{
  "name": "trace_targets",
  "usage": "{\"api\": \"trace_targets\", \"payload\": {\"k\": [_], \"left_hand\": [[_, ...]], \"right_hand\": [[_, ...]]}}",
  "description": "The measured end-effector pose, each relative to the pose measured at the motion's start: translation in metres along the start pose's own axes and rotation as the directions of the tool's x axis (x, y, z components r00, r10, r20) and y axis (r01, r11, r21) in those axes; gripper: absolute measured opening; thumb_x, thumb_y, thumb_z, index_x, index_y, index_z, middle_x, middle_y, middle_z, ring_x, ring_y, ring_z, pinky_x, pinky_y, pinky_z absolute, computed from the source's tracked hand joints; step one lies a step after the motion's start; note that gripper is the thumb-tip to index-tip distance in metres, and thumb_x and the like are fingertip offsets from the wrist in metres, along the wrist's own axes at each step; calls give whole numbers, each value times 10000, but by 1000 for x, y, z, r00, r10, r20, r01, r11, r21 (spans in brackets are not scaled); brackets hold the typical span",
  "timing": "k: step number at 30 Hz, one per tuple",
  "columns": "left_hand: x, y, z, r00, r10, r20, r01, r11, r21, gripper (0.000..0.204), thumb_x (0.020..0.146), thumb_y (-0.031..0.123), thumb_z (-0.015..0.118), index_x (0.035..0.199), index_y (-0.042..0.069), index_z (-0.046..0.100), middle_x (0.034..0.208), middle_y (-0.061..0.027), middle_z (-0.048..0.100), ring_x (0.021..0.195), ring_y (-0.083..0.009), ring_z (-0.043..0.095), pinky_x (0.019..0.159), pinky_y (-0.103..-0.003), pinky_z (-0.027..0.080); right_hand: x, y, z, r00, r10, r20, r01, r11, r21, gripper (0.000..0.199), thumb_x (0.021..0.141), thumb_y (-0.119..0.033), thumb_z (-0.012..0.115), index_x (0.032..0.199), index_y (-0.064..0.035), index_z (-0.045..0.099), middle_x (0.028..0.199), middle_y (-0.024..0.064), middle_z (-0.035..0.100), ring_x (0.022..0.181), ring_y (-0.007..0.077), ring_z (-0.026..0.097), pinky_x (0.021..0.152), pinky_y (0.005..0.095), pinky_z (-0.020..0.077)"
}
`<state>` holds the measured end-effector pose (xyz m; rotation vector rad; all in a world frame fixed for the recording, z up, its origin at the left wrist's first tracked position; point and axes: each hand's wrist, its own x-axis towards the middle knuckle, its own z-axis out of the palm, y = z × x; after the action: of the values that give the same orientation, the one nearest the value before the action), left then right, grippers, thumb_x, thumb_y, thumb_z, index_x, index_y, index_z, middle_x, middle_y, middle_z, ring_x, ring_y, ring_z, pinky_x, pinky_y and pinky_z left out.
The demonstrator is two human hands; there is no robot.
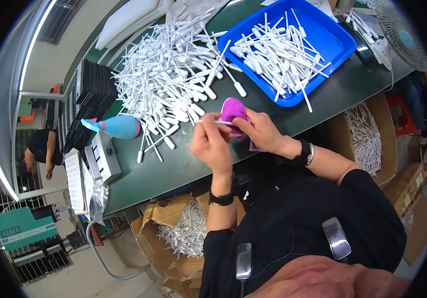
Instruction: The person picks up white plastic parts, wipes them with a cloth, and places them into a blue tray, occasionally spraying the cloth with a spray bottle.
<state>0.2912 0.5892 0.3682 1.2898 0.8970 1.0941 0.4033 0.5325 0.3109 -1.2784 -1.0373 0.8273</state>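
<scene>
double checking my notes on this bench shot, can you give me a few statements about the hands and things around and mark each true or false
1. The right hand holds a purple cloth. True.
2. The left hand is empty. False: the left hand holds a thin white piece.
3. The blue tray contains white parts. True.
4. The light-blue bottle is inside the blue tray. False: the light-blue bottle is on the left, beside the loose pile.
5. A fan shows at the upper right. True.
</scene>
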Motion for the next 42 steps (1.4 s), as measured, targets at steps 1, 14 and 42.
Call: {"api": "trace_targets", "payload": {"k": [1, 14, 42], "left_hand": [[-9, -4, 7, 967, 247, 62, -255, 935, 247, 249, 957, 199, 519, 852, 5, 634, 582, -19, 570, 507, -80, 539, 434, -212, 377], [23, 27, 92, 414, 669, 617, -909, 337, 245, 176, 798, 144, 715, 935, 68, 635, 706, -41, 636, 582, -194, 625, 510, -284, 476], [43, -24, -61, 827, -453, 333, 539, 809, -236, 234, 974, 258, 472, 968, 31, 531, 666, 12, 488, 434, -38, 379, 365, -181, 237]], "right_hand": [[-1, 7, -3, 996, 79, -41, -74, 991, 111, 328, 989, -335, 447, 1081, -33, 536, 773, 23, 576, 644, 137, 536, 607, 276, 444], [-5, 24, -4, 902, -398, -168, 379, 916, -133, 347, 990, -275, 446, 1197, -7, 522, 999, 53, 583, 880, 91, 492, 780, 271, 432], [-8, 3, -18, 957, 206, 202, -259, 922, 287, 343, 1001, -307, 427, 1034, -5, 588, 811, -34, 581, 712, 9, 503, 628, 178, 421]]}}
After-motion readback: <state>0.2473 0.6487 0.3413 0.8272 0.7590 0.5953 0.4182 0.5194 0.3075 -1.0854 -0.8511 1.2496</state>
